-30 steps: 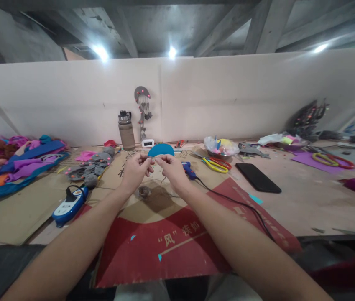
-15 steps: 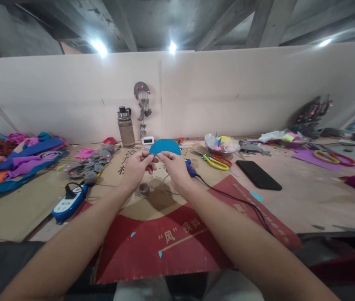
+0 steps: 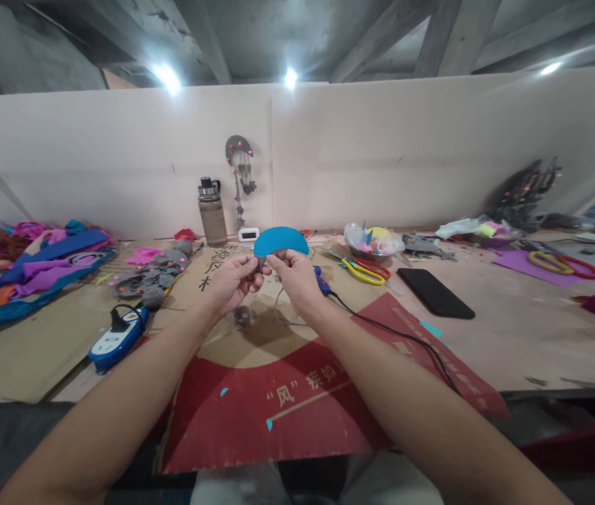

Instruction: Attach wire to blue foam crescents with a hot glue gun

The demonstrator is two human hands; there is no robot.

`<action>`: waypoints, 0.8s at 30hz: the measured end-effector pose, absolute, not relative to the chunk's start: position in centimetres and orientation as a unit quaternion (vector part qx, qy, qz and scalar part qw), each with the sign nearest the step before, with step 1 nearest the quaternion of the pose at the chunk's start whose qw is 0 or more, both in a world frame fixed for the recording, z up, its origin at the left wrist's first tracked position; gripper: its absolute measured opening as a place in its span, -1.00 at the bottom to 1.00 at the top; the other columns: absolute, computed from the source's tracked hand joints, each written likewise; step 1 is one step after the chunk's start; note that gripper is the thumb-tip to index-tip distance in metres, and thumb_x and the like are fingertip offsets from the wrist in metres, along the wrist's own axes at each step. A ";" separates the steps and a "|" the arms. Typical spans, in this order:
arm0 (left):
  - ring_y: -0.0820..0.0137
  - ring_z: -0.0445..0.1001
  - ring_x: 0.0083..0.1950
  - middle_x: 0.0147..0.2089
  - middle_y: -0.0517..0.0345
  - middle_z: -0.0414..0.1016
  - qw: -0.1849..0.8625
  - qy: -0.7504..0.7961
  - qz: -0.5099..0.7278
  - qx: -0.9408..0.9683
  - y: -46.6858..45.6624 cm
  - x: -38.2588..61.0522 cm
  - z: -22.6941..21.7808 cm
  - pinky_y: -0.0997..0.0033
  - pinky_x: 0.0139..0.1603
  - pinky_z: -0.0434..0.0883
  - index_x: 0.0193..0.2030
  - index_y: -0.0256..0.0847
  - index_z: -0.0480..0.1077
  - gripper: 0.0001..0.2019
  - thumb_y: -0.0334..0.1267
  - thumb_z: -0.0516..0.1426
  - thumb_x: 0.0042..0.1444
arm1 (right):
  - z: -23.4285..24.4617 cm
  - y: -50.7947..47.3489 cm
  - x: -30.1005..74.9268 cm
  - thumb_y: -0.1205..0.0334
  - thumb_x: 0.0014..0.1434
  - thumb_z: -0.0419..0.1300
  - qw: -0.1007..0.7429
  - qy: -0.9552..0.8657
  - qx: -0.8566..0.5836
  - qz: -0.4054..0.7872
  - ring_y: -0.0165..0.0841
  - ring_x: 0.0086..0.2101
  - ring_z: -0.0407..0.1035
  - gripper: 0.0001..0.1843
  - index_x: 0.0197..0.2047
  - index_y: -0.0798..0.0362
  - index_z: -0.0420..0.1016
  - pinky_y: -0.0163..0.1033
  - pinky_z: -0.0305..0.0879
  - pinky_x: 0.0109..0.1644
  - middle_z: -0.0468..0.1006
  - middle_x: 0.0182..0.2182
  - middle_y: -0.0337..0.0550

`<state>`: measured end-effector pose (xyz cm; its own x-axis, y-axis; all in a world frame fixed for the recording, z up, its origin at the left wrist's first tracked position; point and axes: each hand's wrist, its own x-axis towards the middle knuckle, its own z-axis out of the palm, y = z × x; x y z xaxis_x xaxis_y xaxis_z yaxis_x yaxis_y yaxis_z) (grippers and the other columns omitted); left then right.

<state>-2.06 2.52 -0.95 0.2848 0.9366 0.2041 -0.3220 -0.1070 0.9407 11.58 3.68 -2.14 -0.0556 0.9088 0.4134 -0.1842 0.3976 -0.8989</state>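
A blue rounded felt piece (image 3: 281, 240) is held up over the cardboard, its curved edge pointing away from me. My left hand (image 3: 238, 282) pinches its near edge between thumb and fingers. Close beside it, my right hand (image 3: 296, 282) pinches the same edge, fingertips nearly touching the left. A thin cord trails below the hands, near a small spool (image 3: 243, 317) on the brown part of the cardboard sheet (image 3: 286, 421). Just past my right hand lies a blue corded tool (image 3: 322, 279), partly hidden, with a black cable running right.
Yellow-and-red scissors (image 3: 363, 272), a plastic-wrapped bowl (image 3: 373, 242) and a black phone (image 3: 435, 292) lie to the right. On the left are a blue-white power strip (image 3: 118, 341), grey felt pieces (image 3: 153, 273) and heaped cloth (image 3: 39, 259). A bottle (image 3: 213, 214) stands by the wall.
The felt piece has risen slightly and moved a little to the right, showing more of its surface. Both hands still pinch its near edge.
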 end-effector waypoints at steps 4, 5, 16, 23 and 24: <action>0.61 0.30 -0.58 -0.45 0.14 0.42 0.597 0.291 0.541 0.516 2.6 -1.9 -1.1 0.63 -0.64 0.17 -0.34 -0.34 0.36 -0.83 -0.27 0.22 0.02 | -2.2 3.8 11.7 0.05 -0.02 0.16 0.612 -0.583 -0.346 0.407 -0.41 -0.43 0.33 -0.76 -0.47 0.07 0.41 -0.29 0.20 -0.30 0.48 -0.50 -0.21; 0.61 0.31 -0.58 -0.45 0.14 0.42 0.591 0.294 0.545 0.517 2.5 -1.8 -1.1 0.63 -0.64 0.17 -0.33 -0.34 0.36 -0.83 -0.27 0.22 0.01 | -2.2 3.8 11.7 0.05 -0.01 0.15 0.609 -0.583 -0.351 0.407 -0.40 -0.42 0.33 -0.76 -0.47 0.07 0.41 -0.29 0.20 -0.29 0.49 -0.49 -0.21; 0.55 0.30 -0.58 -0.52 0.19 0.39 0.502 0.361 0.561 0.550 2.0 -1.2 -1.2 0.54 -0.59 0.17 -0.37 -0.25 0.30 -0.78 -0.16 0.21 0.01 | -2.1 2.9 11.5 0.09 0.01 0.11 0.629 -0.573 -0.321 0.417 -0.37 -0.43 0.33 -0.79 -0.52 0.04 0.35 -0.25 0.24 -0.29 0.46 -0.51 -0.18; 0.49 0.34 -0.55 -0.57 0.26 0.35 0.371 0.381 0.550 0.645 1.3 -0.3 -1.3 0.49 -0.54 0.25 -0.32 -0.18 0.22 -0.80 -0.26 0.20 0.00 | -2.5 3.2 11.8 0.09 0.06 0.11 0.618 -0.618 -0.329 0.355 -0.42 -0.51 0.25 -0.77 -0.50 0.05 0.35 -0.29 0.19 -0.36 0.37 -0.58 -0.27; 0.50 0.33 -0.57 -0.58 0.26 0.34 0.366 0.390 0.533 0.656 1.3 -0.3 -1.2 0.49 -0.56 0.24 -0.35 -0.20 0.23 -0.83 -0.24 0.18 0.02 | -2.5 3.1 11.8 0.09 0.08 0.10 0.607 -0.632 -0.332 0.349 -0.42 -0.52 0.25 -0.77 -0.47 0.05 0.37 -0.29 0.18 -0.38 0.37 -0.58 -0.27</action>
